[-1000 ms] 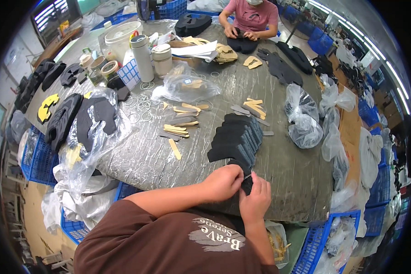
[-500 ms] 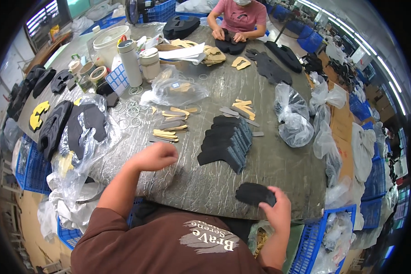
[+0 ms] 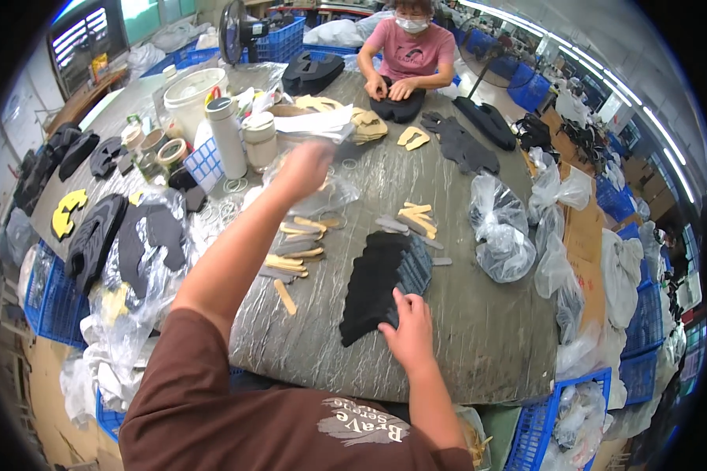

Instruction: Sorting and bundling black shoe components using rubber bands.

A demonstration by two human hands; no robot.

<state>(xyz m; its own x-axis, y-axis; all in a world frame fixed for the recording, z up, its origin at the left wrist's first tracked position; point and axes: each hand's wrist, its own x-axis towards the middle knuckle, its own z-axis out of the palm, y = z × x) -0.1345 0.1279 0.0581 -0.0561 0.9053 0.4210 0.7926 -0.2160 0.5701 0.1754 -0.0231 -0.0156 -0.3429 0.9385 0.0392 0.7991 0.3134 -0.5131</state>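
A row of overlapping black fabric pieces (image 3: 369, 286) with grey-blue right ends lies on the table in front of me. My right hand (image 3: 410, 330) touches its near right edge, thumb and forefinger apart on the nearest piece. My left hand (image 3: 305, 171), smeared by motion, is stretched far forward over a clear plastic bag (image 3: 326, 196). Its fingers cannot be made out, and a blurred dark patch shows just beyond it. Tan and grey flat strips (image 3: 294, 255) lie below my left forearm, one tan strip (image 3: 285, 298) apart. More strips (image 3: 418, 220) lie beyond the row.
A white bucket (image 3: 192, 102), a flask (image 3: 225, 137) and jars stand at the far left. Across the table a person (image 3: 408, 59) handles a black padded piece. Knotted plastic bags (image 3: 501, 228) lie at right. Blue crates (image 3: 558, 424) stand beside the table.
My right hand has moved forward and left from the table's front edge, bringing its black piece to the row. My left hand has swung far forward. A lone tan strip now shows.
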